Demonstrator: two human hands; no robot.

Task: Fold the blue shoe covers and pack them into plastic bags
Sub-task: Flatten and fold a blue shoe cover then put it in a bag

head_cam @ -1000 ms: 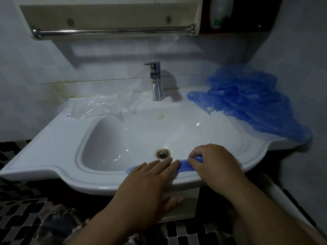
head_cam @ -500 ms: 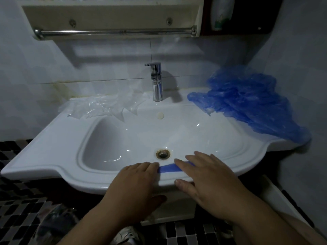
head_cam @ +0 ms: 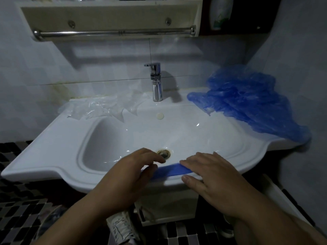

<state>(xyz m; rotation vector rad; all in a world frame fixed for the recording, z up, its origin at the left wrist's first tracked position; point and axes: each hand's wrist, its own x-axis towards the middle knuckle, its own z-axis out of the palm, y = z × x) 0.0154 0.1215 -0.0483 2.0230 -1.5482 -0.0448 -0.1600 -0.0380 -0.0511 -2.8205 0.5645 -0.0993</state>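
A blue shoe cover (head_cam: pixel 169 171), folded into a narrow strip, lies along the front rim of the white sink (head_cam: pixel 53 138). My left hand (head_cam: pixel 131 174) has curled fingers and pinches the strip's left end between thumb and fingertips. My right hand (head_cam: pixel 212 174) lies flat with straight fingers and presses on the strip's right end. A loose pile of blue shoe covers (head_cam: pixel 247 106) sits on the sink's right ledge against the wall. Clear plastic bags (head_cam: pixel 99 108) lie on the back left ledge.
A chrome faucet (head_cam: pixel 156 82) stands at the back centre, and the drain (head_cam: pixel 163 153) sits just beyond my left fingers. A shelf with a metal towel rail (head_cam: pixel 115 32) hangs above. Below the sink are a checkered floor and a white shoe (head_cam: pixel 120 227).
My left hand went from lying flat on the strip to curling its fingers at the left end. My right hand slid right, and more of the blue strip shows between the hands.
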